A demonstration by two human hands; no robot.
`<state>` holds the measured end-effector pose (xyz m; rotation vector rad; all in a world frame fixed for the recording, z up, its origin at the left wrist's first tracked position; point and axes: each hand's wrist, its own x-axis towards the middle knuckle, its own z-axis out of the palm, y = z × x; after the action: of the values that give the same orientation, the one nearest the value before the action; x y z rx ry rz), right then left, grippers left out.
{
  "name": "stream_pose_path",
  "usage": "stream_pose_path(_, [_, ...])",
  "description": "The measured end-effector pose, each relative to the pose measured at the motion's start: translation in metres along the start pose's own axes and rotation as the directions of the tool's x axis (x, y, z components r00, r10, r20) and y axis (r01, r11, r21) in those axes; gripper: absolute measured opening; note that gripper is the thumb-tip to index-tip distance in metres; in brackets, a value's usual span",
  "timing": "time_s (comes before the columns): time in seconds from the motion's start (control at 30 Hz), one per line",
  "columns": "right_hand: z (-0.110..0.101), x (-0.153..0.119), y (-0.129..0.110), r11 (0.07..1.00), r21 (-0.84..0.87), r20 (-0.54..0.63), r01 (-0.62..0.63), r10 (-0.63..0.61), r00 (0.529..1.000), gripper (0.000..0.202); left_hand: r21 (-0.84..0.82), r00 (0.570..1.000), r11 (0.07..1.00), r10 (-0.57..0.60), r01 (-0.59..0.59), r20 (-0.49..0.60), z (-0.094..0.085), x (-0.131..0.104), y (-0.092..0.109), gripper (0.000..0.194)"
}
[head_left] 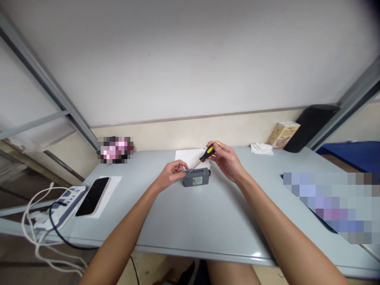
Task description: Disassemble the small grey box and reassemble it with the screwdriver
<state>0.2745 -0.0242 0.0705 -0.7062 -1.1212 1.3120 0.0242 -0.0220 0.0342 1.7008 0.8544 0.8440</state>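
A small dark grey box (204,180) with a row of vent slots along its top and a pale green label on its front stands on the table. At its left end is my left hand (170,175), fingers curled and closed on the box's corner beside the screwdriver's tip. My right hand (227,158) grips a screwdriver (210,151) by its black and yellow handle. The shaft slants down to the left, meeting the top left of the box; the exact contact point is too small to make out.
White paper (190,155) lies behind the box. Leftward are a smartphone (93,196) on paper and a power strip (67,206) with loose cables. A crumpled tissue (261,149), a carton (282,134) and a black cylinder (310,126) stand at the back right.
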Motion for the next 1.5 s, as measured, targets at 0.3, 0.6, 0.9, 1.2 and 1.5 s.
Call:
stream_pose_path(0.3, [-0.001, 0.001, 0.003, 1.000, -0.013, 0.020, 0.018, -0.017, 1.000, 0.037, -0.024, 0.999, 0.999, -0.021, 0.022, 0.042, 0.000, -0.001, 0.004, 0.020])
stream_pose_path(0.6, [-0.007, 0.004, 0.008, 0.999, 0.029, -0.037, 0.018, -0.017, 0.999, 0.037, 0.017, 0.999, 0.999, -0.037, 0.037, 0.012, 0.006, 0.000, 0.007, 0.017])
stream_pose_path(0.9, [-0.023, 0.015, 0.032, 0.998, 0.059, -0.223, -0.037, 0.049, 0.974, 0.043, -0.101, 0.990, 0.994, -0.053, 0.040, -0.134, -0.016, 0.006, -0.006, 0.019])
stream_pose_path(1.2, [-0.012, 0.011, 0.065, 0.983, -0.153, -0.191, -0.105, 0.075, 0.979, 0.057, 0.642, 0.931, 0.758, 0.145, 0.113, -0.335, -0.023, 0.005, -0.032, 0.029])
stream_pose_path(1.5, [-0.017, 0.013, 0.063, 0.974, -0.192, -0.199, -0.119, 0.080, 0.977, 0.062, 0.799, 0.980, 0.595, 0.100, 0.082, -0.175, -0.014, 0.002, -0.034, 0.036])
